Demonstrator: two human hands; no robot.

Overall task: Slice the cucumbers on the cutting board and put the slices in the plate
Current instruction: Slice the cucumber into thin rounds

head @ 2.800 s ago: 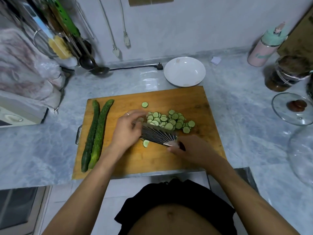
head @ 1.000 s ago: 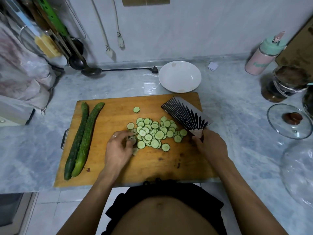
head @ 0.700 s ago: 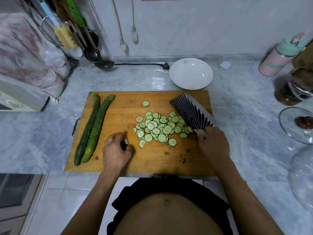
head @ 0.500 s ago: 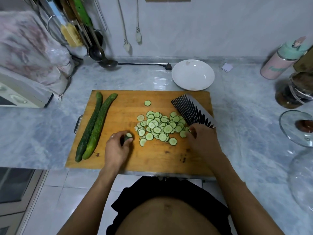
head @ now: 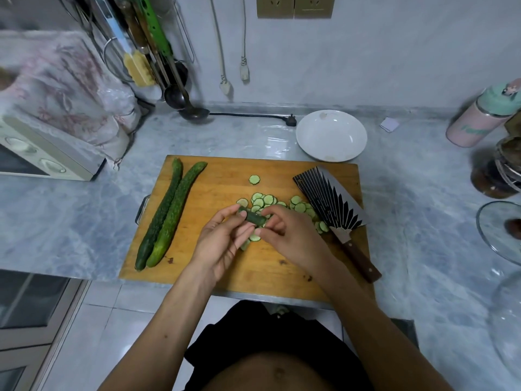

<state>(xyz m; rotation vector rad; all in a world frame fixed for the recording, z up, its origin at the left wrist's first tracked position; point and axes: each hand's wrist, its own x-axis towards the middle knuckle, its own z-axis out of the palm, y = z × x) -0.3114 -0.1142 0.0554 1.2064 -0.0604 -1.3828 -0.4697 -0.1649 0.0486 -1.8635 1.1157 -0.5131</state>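
Only faint green script on pink bottle [head: 476, 127].

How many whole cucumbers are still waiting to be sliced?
2. Both lie side by side at the left of the cutting board: the darker cucumber outermost, the lighter cucumber touching its right side. None look hidden.

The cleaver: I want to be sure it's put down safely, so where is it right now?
In the head view, the ribbed steel cleaver with a wooden handle lies flat on the right side of the wooden cutting board, beside the green cucumber slices; neither hand touches it.
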